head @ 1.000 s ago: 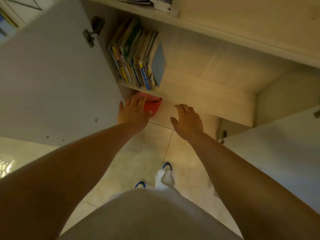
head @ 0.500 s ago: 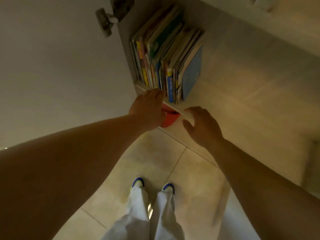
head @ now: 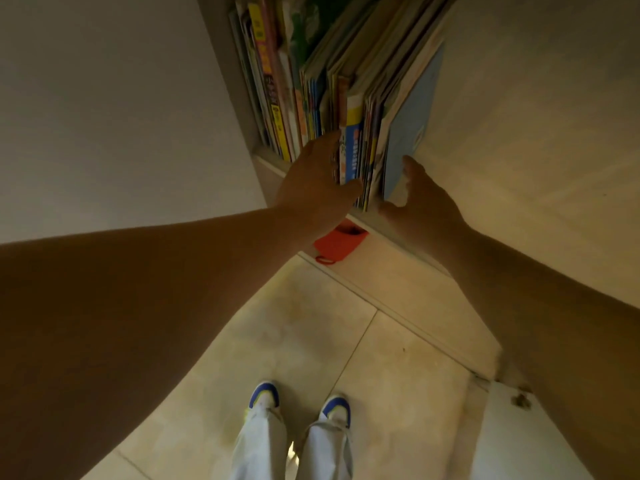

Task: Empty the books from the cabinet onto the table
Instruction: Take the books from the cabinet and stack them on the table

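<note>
Your books stand upright in a tight row on the cabinet shelf, packed against the cabinet's left wall, spines facing you. A light blue book closes the row on the right, leaning slightly left against its neighbours.

Your left hand is at the spines near the middle of the row, fingers extended and held together, thumb reaching right across the lower spines; the grip is apart, clamped on nothing. Whether the fingertips press between two books cannot be told.

Your right hand is at the near lower corner of the light blue book, fingers spread and relaxed, one fingertip touching its cover; this grip is likewise apart.

The open cabinet door fills the left. A red object lies on the compartment below the shelf. Your shoes stand on the tiled floor.
</note>
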